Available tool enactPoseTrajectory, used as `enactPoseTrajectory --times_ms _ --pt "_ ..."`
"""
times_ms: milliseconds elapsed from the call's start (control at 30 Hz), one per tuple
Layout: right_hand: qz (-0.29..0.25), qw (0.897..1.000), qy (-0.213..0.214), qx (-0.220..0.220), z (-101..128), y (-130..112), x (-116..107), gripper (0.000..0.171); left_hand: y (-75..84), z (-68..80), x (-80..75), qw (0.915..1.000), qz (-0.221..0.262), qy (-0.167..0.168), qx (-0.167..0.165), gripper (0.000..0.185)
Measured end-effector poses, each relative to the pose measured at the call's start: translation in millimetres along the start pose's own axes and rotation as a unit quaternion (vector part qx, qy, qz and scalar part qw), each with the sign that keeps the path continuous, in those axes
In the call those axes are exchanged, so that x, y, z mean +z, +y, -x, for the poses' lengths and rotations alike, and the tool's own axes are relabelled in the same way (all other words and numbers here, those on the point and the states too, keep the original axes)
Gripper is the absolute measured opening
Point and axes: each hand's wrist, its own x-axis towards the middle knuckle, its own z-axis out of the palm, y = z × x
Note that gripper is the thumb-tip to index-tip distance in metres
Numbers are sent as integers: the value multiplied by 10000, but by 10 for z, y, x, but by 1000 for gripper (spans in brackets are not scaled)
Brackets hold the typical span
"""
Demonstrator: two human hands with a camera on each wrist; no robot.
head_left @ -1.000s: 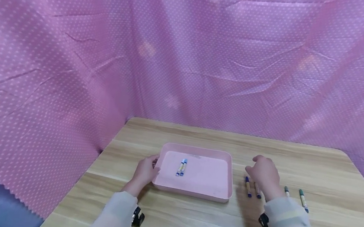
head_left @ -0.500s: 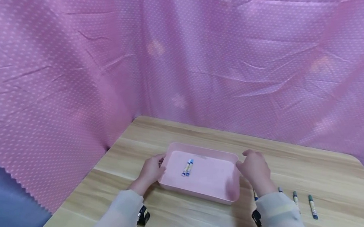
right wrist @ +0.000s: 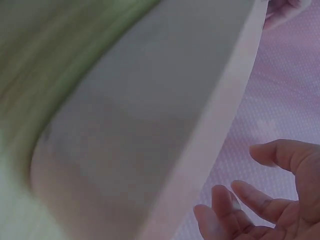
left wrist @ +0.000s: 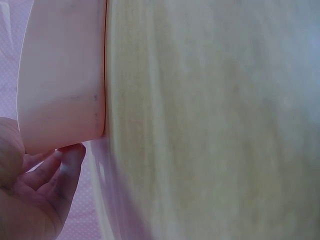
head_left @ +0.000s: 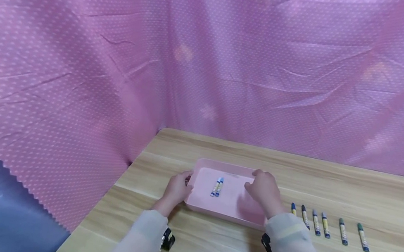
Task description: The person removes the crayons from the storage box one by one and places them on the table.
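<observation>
A pink tray (head_left: 231, 212) lies on the wooden table (head_left: 330, 178), with two blue crayons (head_left: 217, 187) side by side inside it. My left hand (head_left: 178, 190) holds the tray's left wall, thumb at the rim and fingers (left wrist: 57, 167) against the outer wall (left wrist: 60, 75). Over the right part of the tray hovers my right hand (head_left: 262, 189). In the right wrist view its fingers (right wrist: 240, 197) hang loosely curled beside the tray's wall (right wrist: 150, 125), and nothing shows between them.
Several crayons (head_left: 319, 224) lie in a row on the table to the right of the tray, blue and green ones. Pink dotted cloth (head_left: 231, 63) hangs behind and to the left. The table's left edge is near my left sleeve (head_left: 144, 236).
My right hand has moved left from the row of crayons to above the tray's right side. The left hand has stayed on the tray's left wall.
</observation>
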Motion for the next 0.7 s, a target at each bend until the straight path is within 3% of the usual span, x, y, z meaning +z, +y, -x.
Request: enactPoseTrajectory --times_ms 100,267,700 --pt "-126 9999 -79 6 -27 -56 87 46 10 6 -5 9999 -21 24 97 50" --pt "-774 9960 -396 195 -66 -146 225 46 12 11 -9 9997 -91 35 210 50" --pt "-1378 9894 -392 219 -170 -258 564 42 21 5 3 9999 -108 52 122 50"
